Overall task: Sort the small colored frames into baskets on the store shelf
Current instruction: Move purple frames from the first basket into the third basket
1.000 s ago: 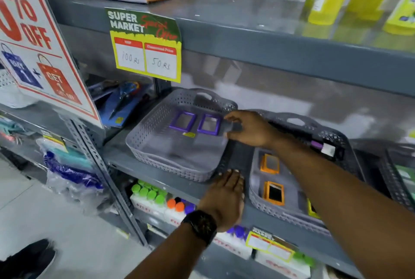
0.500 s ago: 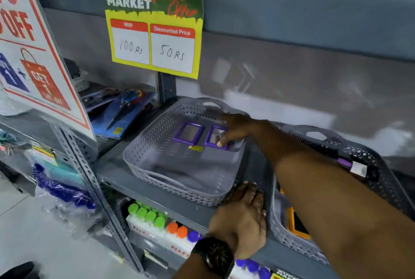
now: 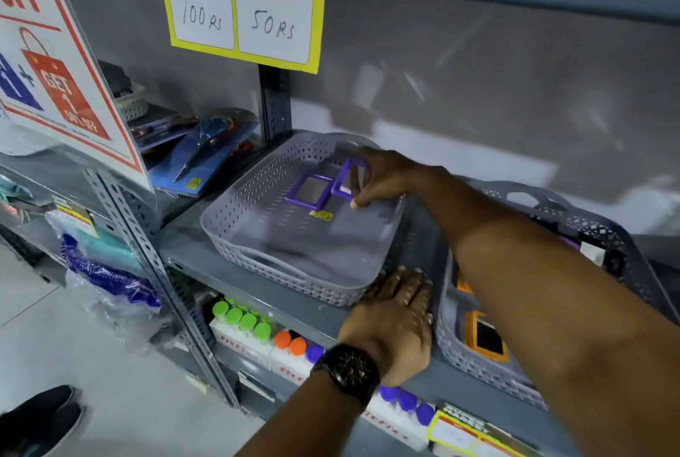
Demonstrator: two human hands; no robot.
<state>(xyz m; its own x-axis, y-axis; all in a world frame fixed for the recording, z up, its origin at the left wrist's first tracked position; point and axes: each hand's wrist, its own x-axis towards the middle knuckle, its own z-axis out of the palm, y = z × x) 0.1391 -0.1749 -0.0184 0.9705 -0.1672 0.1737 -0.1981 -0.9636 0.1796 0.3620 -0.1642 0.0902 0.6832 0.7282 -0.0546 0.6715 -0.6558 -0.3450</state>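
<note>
1. The right hand [image 3: 382,177] reaches into the light grey basket [image 3: 235,214] on the shelf [image 3: 294,294]; its fingers [image 3: 358,199] pinch a tilted purple frame [image 3: 349,177].
2. 1 more purple frame [image 3: 308,191] lies flat beside it.
3. The left hand [image 3: 395,320], fingers pressed together, rests flat on the shelf edge between the 2 baskets.
4. Orange frames [image 3: 485,337] lie in the right basket [image 3: 474,364].

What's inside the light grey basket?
Two purple frames: one lies flat, the right hand tilts the other up. A yellow sticker too. The hand hides the basket's far corner.
</note>
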